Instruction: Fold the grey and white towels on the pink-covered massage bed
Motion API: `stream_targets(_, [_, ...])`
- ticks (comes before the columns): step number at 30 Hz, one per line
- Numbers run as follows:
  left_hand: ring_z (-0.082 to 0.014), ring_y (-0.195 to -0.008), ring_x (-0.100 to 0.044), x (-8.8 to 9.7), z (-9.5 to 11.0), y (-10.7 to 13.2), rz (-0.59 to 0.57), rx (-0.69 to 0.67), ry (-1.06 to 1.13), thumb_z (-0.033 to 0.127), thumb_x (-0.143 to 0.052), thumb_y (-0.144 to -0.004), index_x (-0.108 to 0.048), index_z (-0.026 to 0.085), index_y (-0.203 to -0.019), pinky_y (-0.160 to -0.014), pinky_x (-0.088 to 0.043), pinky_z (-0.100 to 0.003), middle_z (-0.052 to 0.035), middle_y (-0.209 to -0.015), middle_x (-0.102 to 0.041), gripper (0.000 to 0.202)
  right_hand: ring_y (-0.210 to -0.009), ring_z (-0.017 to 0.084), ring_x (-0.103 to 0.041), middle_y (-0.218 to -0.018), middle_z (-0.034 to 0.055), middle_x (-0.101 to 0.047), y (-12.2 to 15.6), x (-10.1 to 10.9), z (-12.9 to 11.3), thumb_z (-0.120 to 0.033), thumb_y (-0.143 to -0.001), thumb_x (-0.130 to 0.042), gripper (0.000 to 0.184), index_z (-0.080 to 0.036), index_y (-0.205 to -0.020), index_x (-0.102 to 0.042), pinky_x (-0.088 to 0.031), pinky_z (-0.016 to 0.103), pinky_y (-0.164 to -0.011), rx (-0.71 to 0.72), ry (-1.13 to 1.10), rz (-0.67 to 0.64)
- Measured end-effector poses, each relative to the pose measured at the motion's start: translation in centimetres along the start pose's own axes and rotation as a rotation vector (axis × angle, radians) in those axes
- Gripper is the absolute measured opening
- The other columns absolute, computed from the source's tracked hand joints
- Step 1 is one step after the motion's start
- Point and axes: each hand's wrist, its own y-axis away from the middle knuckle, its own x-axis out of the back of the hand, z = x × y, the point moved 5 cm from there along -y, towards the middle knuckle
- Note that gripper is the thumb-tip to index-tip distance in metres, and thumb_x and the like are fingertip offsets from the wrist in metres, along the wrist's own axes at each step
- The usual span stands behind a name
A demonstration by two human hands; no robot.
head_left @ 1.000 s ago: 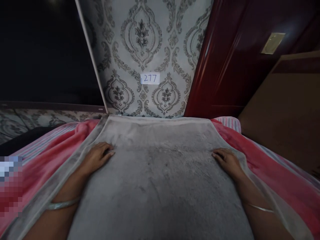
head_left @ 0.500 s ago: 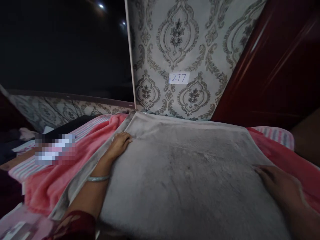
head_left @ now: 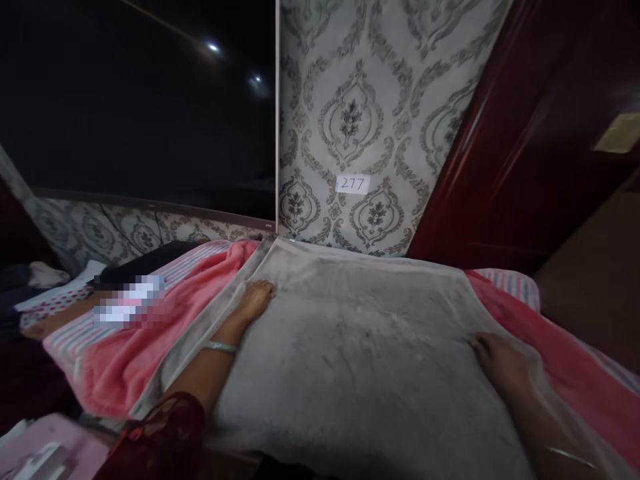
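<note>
A grey plush blanket [head_left: 350,373] is spread in front of me, with a faint crease running across it between my hands. My left hand [head_left: 256,299], wearing a pale bangle on its wrist, is on the blanket's left part with its fingers curled against the fabric. On the right part, my right hand [head_left: 500,360] has its fingertips drawn together on the cloth; shadow hides part of its grip. Beneath the grey layer, a pink blanket [head_left: 125,367] shows at the left and again at the right.
Striped cloth [head_left: 70,340] lies under the pink blanket. A large dark screen [head_left: 140,107] stands at the back left. Patterned wallpaper carries a paper label [head_left: 353,184] reading 277. Dark red glossy panelling [head_left: 500,153] rises at the right. A pink item [head_left: 60,440] is at lower left.
The view has shifted, so the scene sits lower. Both hands remain on the grey blanket, with the right hand appearing further left and more of its forearm visible.
</note>
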Motion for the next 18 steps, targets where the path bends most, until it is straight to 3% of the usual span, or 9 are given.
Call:
stream_targets(5, [-0.0280,-0.101,-0.062,3.0,0.3,1.7,0.113,-0.020,-0.023,0.024,-0.046,-0.093,-0.064,0.016,-0.090,-0.090,-0.047,-0.040,-0.0156,-0.099,-0.068,0.019,-0.083,0.033,-0.069,-0.084,0.0138,-0.073,0.8,3.8,-1.7,-0.050,-0.080,-0.040,0.035,-0.024,-0.076,-0.063,-0.053,0.049,-0.081,0.047,0.018,0.076])
stream_targets(9, [-0.0265,-0.095,-0.063,6.5,0.1,3.6,0.227,-0.053,-0.025,0.026,-0.044,-0.092,-0.062,0.019,-0.088,-0.087,-0.049,-0.039,-0.0127,-0.095,-0.068,0.021,-0.076,0.034,-0.066,-0.075,0.0126,-0.070,1.9,8.5,-2.6,-0.049,-0.079,-0.041,0.029,-0.027,-0.071,-0.058,-0.053,0.050,-0.076,0.044,0.023,0.119])
stream_targets(11, [-0.0261,-0.093,-0.063,8.8,0.2,4.8,0.324,-0.082,-0.032,0.028,-0.042,-0.092,-0.061,0.020,-0.086,-0.085,-0.050,-0.038,-0.0116,-0.092,-0.067,0.021,-0.075,0.035,-0.065,-0.073,0.0128,-0.068,2.7,11.6,-3.3,-0.049,-0.080,-0.040,0.026,-0.029,-0.071,-0.054,-0.052,0.050,-0.073,0.029,0.035,0.169])
stream_targets(14, [-0.0260,-0.090,-0.063,12.9,0.6,6.9,0.458,-0.119,-0.092,0.033,-0.038,-0.094,-0.061,0.020,-0.088,-0.080,-0.050,-0.038,-0.0113,-0.091,-0.066,0.027,-0.081,0.035,-0.066,-0.085,0.0146,-0.069,4.1,16.6,-4.4,-0.050,-0.081,-0.040,0.027,-0.028,-0.080,-0.056,-0.052,0.049,-0.073,-0.009,0.075,0.275])
stream_targets(18, [-0.0251,-0.089,-0.063,19.1,1.9,9.4,0.591,-0.138,-0.261,0.040,-0.032,-0.097,-0.063,0.018,-0.090,-0.076,-0.050,-0.037,-0.0120,-0.092,-0.066,0.038,-0.088,0.033,-0.065,-0.095,0.0173,-0.068,4.8,23.1,-4.2,-0.051,-0.085,-0.036,0.036,-0.025,-0.092,-0.062,-0.050,0.045,-0.068,-0.045,0.261,0.377])
